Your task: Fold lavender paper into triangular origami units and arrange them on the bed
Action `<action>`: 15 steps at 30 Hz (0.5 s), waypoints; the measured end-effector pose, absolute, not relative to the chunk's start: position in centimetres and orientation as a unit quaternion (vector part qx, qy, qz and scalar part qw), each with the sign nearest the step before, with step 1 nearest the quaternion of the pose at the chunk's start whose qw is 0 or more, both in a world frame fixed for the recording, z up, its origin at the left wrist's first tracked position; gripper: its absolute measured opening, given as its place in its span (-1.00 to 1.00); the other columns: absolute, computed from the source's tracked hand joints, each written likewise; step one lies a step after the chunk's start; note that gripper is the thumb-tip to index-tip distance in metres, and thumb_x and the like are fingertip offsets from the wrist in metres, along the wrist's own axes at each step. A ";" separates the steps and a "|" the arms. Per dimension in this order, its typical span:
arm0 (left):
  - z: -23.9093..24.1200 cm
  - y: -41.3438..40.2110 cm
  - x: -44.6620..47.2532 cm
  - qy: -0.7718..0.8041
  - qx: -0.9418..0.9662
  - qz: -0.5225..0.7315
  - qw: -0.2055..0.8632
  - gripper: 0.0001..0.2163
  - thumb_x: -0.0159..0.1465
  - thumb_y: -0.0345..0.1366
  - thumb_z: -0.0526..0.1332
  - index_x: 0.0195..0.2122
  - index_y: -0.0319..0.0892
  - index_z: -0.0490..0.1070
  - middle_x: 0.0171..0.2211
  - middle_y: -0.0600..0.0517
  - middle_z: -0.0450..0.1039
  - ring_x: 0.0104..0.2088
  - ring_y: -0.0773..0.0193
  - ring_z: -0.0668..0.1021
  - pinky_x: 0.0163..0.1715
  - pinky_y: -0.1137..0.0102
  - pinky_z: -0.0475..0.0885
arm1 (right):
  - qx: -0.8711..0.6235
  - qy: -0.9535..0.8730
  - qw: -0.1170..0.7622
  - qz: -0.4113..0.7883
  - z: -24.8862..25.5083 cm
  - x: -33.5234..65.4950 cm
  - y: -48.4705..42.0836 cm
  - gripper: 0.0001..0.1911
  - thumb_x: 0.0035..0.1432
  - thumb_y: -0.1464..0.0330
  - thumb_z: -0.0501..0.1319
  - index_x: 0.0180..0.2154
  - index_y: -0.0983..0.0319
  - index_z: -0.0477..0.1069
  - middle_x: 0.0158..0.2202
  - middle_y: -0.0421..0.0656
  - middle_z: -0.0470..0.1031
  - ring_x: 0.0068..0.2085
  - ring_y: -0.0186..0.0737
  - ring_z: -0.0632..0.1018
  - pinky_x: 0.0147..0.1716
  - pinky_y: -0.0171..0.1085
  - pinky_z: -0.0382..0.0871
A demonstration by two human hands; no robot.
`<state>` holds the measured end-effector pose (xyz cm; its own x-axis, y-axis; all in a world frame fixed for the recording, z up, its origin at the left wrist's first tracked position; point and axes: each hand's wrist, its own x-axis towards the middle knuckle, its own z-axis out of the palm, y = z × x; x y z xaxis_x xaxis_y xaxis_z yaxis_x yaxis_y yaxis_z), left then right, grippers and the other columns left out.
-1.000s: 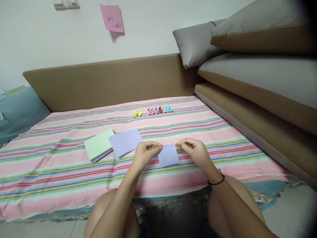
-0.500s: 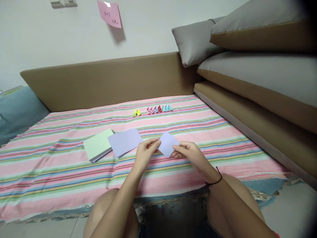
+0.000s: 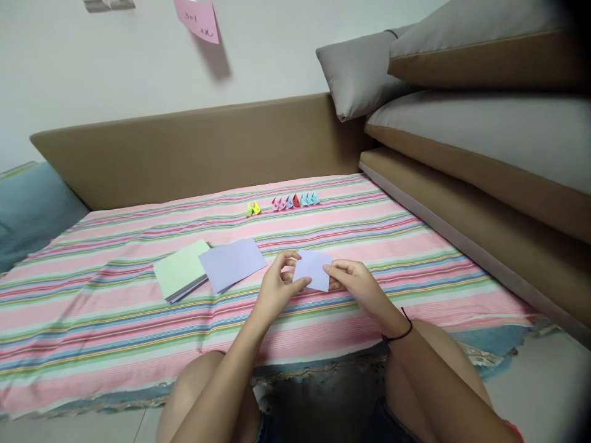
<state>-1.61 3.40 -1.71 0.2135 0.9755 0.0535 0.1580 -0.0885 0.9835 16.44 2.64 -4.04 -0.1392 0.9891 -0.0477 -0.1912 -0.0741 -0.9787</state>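
A small lavender square of paper [image 3: 313,268] is held up between both hands, just above the striped cloth. My left hand [image 3: 280,280] has its thumb on the lower left corner and its fingers at the upper left corner of the sheet. On the other side my right hand [image 3: 348,275] pinches the right edge, thumb in front and fingers behind. Left of the hands lie a few larger lavender sheets [image 3: 233,263], overlapping a stack of paper with a light green sheet [image 3: 180,271] on top.
Small folded paper pieces stand at the back: a yellow pair [image 3: 253,209] and a row in pink, purple, red and blue [image 3: 295,202]. Striped cloth [image 3: 115,326] covers the seat. Grey and brown cushions [image 3: 480,135] are piled at right; a pink note [image 3: 198,19] hangs on the wall.
The lavender square has turned from corner-up to nearly edge-up. My left hand has spread its thumb and fingers onto two corners; my right hand keeps its pinch. The view has shifted slightly.
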 end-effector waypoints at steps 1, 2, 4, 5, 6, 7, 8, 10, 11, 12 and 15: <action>-1.7 3.3 -1.6 0.469 0.618 0.407 0.482 -0.62 -0.02 -0.32 0.36 -0.17 -0.14 0.32 -0.27 0.08 0.40 -0.55 0.44 0.46 -0.57 0.50 0.38 | -0.429 -0.466 0.496 0.594 -4.0 16.5 2.6 -0.63 -0.12 0.06 0.35 -0.52 0.25 0.44 -0.53 -0.21 0.45 -0.48 -0.29 0.48 -0.37 -0.24 0.46; -1.7 3.3 -1.5 0.472 0.624 0.399 0.477 -0.64 -0.01 -0.31 0.36 -0.17 -0.15 0.35 -0.30 0.07 0.42 -0.54 0.43 0.45 -0.57 0.50 0.37 | -0.429 -0.465 0.496 0.595 -4.0 16.5 2.6 -0.63 -0.12 0.06 0.35 -0.52 0.25 0.44 -0.54 -0.22 0.44 -0.49 -0.30 0.48 -0.38 -0.25 0.45; -1.7 3.2 -1.4 0.484 0.621 0.399 0.471 -0.61 -0.01 -0.30 0.36 -0.14 -0.16 0.37 -0.39 0.08 0.44 -0.53 0.38 0.45 -0.55 0.49 0.35 | -0.428 -0.463 0.497 0.596 -3.9 16.5 2.5 -0.63 -0.09 0.07 0.34 -0.52 0.25 0.42 -0.55 -0.24 0.40 -0.49 -0.32 0.45 -0.38 -0.26 0.43; -1.8 3.2 -1.3 0.489 0.615 0.408 0.465 -0.60 -0.01 -0.30 0.36 -0.11 -0.17 0.38 -0.45 0.09 0.43 -0.53 0.37 0.45 -0.54 0.48 0.34 | -0.428 -0.461 0.497 0.597 -3.8 16.5 2.5 -0.64 -0.08 0.08 0.33 -0.52 0.25 0.42 -0.57 -0.25 0.37 -0.50 -0.33 0.43 -0.39 -0.27 0.42; -1.8 3.1 -1.3 0.490 0.610 0.421 0.459 -0.60 0.01 -0.29 0.36 -0.10 -0.18 0.39 -0.50 0.10 0.41 -0.54 0.37 0.44 -0.53 0.48 0.32 | -0.428 -0.460 0.498 0.598 -3.7 16.5 2.4 -0.65 -0.08 0.08 0.33 -0.52 0.25 0.41 -0.57 -0.27 0.34 -0.50 -0.35 0.41 -0.40 -0.28 0.41; -1.9 3.1 -1.3 0.487 0.607 0.435 0.452 -0.63 0.04 -0.27 0.34 -0.11 -0.19 0.41 -0.54 0.12 0.39 -0.55 0.37 0.42 -0.52 0.48 0.31 | -0.428 -0.459 0.499 0.598 -3.7 16.5 2.4 -0.65 -0.08 0.09 0.33 -0.52 0.25 0.40 -0.58 -0.28 0.32 -0.51 -0.36 0.39 -0.41 -0.29 0.40; -1.9 3.2 -1.3 0.480 0.605 0.450 0.448 -0.66 0.07 -0.26 0.33 -0.12 -0.20 0.43 -0.58 0.13 0.35 -0.56 0.38 0.39 -0.52 0.48 0.29 | -0.428 -0.458 0.499 0.598 -3.6 16.6 2.4 -0.65 -0.09 0.10 0.34 -0.53 0.25 0.40 -0.58 -0.29 0.30 -0.51 -0.37 0.37 -0.42 -0.30 0.39; -2.1 3.3 -1.4 0.464 0.606 0.470 0.444 -0.71 0.11 -0.24 0.29 -0.15 -0.23 0.48 -0.64 0.15 0.28 -0.57 0.40 0.35 -0.52 0.48 0.26 | -0.426 -0.458 0.501 0.598 -3.6 16.6 2.4 -0.66 -0.10 0.11 0.34 -0.53 0.25 0.40 -0.58 -0.29 0.28 -0.51 -0.39 0.36 -0.45 -0.32 0.36; -2.1 3.4 -1.4 0.459 0.607 0.474 0.442 -0.73 0.12 -0.24 0.29 -0.17 -0.23 0.49 -0.65 0.16 0.26 -0.58 0.41 0.33 -0.52 0.48 0.26 | -0.424 -0.459 0.501 0.598 -3.6 16.7 2.4 -0.66 -0.10 0.11 0.35 -0.53 0.26 0.40 -0.58 -0.29 0.28 -0.51 -0.39 0.35 -0.45 -0.32 0.35; -2.2 3.4 -1.5 0.459 0.609 0.474 0.441 -0.74 0.12 -0.25 0.29 -0.17 -0.24 0.50 -0.66 0.17 0.24 -0.60 0.42 0.31 -0.52 0.48 0.25 | -0.423 -0.460 0.502 0.598 -3.6 16.7 2.4 -0.67 -0.09 0.12 0.35 -0.53 0.26 0.40 -0.58 -0.29 0.29 -0.51 -0.39 0.35 -0.46 -0.33 0.34; -2.3 3.5 -1.5 0.466 0.618 0.465 0.430 -0.75 0.13 -0.25 0.29 -0.17 -0.23 0.51 -0.69 0.19 0.24 -0.62 0.43 0.33 -0.48 0.47 0.31 | -0.424 -0.462 0.505 0.593 -3.6 16.9 2.4 -0.68 -0.10 0.14 0.36 -0.53 0.27 0.42 -0.58 -0.28 0.31 -0.51 -0.40 0.34 -0.47 -0.35 0.31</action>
<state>-1.51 3.50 -2.29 0.1334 0.9757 0.1738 0.1758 -0.1958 0.9647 16.86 2.35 -3.59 -0.1297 0.9909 -0.0369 -0.2070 -0.0635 -0.9763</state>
